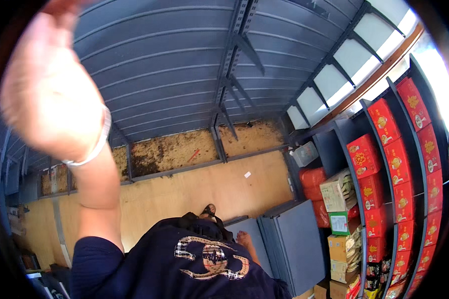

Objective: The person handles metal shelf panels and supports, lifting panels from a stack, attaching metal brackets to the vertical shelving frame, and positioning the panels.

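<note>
My left hand point(55, 94) is raised at the upper left, close to the view and smeared by motion. A pale bangle point(96, 142) circles its wrist. The fingers run up to the dark rim, so their hold cannot be made out; behind them is the grey metal shelving back panel point(164, 65). Low in the middle, my right hand point(245, 240) lies on a grey shelf board point(258, 245) beside my body. Its fingers look small and loosely spread. Next to that board stands a stack of grey shelf boards point(297, 244).
Red boxes point(376, 192) fill the curved shelves on the right, with cartons point(340, 192) and a clear plastic tub point(305, 154) beside them. Slotted uprights with brackets point(229, 74) stand ahead. Dirt point(159, 154) covers the strip below the panel, behind a low rail point(177, 171).
</note>
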`<action>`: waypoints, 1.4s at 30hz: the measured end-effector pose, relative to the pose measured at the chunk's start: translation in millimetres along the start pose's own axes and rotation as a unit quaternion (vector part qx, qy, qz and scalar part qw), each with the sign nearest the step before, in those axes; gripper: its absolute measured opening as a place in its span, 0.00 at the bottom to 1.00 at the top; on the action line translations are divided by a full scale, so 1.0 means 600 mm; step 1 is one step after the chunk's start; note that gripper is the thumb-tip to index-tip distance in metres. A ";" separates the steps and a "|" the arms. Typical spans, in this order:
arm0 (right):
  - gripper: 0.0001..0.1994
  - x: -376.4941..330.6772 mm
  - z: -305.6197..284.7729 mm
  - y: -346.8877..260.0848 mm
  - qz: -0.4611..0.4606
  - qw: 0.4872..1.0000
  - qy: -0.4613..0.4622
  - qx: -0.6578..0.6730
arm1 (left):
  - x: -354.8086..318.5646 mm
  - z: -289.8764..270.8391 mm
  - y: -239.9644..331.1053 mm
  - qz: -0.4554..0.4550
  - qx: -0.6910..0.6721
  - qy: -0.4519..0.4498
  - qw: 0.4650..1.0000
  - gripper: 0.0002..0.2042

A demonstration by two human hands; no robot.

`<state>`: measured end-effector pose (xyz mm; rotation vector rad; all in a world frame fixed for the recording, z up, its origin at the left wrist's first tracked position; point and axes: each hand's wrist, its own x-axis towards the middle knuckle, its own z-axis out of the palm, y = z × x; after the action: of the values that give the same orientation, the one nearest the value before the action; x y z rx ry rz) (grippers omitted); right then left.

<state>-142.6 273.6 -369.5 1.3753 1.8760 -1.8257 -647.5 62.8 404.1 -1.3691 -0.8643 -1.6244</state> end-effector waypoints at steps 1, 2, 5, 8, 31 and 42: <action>0.11 0.009 0.009 -0.051 0.026 0.996 0.027 0.082 | -0.043 0.031 -0.021 -0.072 -0.004 -0.011 0.997 0.17; 0.11 0.017 0.044 -0.173 0.052 0.986 0.028 0.157 | -0.088 0.046 -0.038 -0.164 -0.079 -0.024 0.983 0.17; 0.14 0.084 -0.116 -0.203 -0.064 0.991 0.113 -0.043 | -0.257 0.121 -0.064 -0.509 -0.120 -0.042 0.851 0.09; 0.19 0.136 -0.131 -0.263 -0.068 0.987 0.135 0.051 | -0.448 0.115 -0.057 -0.719 -0.113 -0.037 0.684 0.08; 0.29 0.178 -0.259 -1.331 -0.277 0.918 -0.066 0.277 | -0.485 0.437 -0.551 -0.818 -0.102 -0.032 0.565 0.48; 0.13 0.276 -0.181 -1.472 -0.220 0.946 -0.161 0.173 | -0.482 0.449 -0.582 -0.810 -0.129 0.085 0.566 0.07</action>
<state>-801.7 608.7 152.3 0.6903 1.8498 -2.5113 -830.6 496.8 167.2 -0.1110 -2.0911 -3.1904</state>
